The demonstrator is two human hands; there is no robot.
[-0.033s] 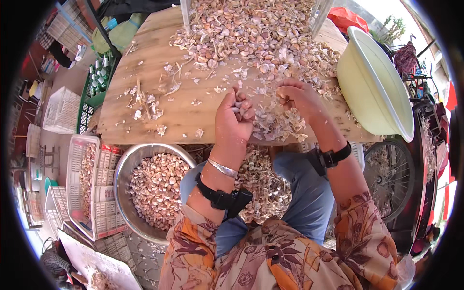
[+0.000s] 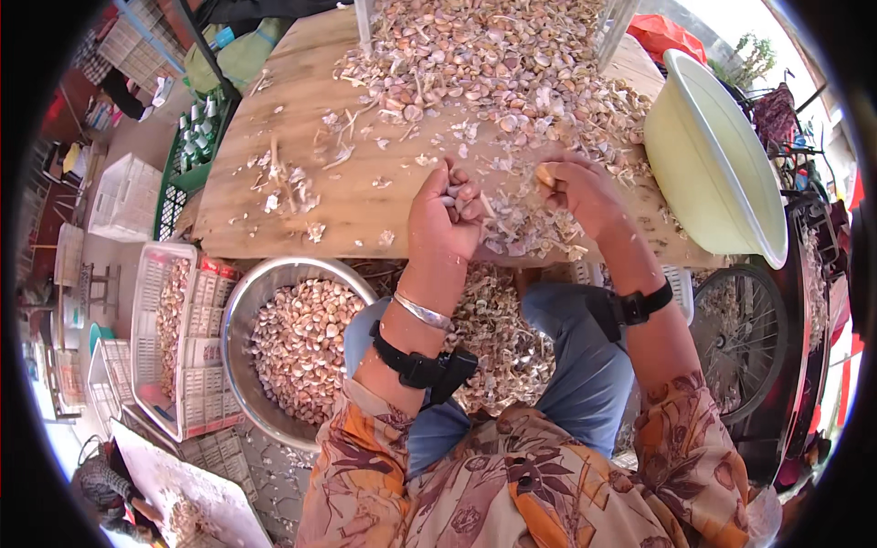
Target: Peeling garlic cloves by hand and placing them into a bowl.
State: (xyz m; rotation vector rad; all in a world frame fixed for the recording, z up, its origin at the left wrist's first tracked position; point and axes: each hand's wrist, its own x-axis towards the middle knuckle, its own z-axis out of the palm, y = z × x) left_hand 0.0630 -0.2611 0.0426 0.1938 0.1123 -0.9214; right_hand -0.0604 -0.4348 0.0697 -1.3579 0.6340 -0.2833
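Observation:
Over the near part of the wooden table (image 2: 228, 215), my left hand (image 2: 446, 215) is curled round a few garlic cloves (image 2: 453, 194); their pale purple skins show between its fingers. My right hand (image 2: 585, 192), a little to the right, pinches a tan garlic clove (image 2: 546, 173) between thumb and fingers. The two hands are apart. Beneath and between them lie loose papery garlic skins (image 2: 521, 224). Beyond, a large heap of garlic cloves and skins (image 2: 493, 55) spreads over the table's far part.
A pale yellow-green basin (image 2: 681, 160) stands tilted at the table's right. A steel bowl of cloves (image 2: 236, 320) sits below at left, beside a white plastic crate (image 2: 146, 347). Skins (image 2: 502, 356) lie between my knees. A green crate of bottles (image 2: 174, 194) and another person (image 2: 102, 489) are farther left.
The whole view has shifted slightly, with the table moving a little right. The clove in my right fingers shows more plainly. My left hand still holds its cloves.

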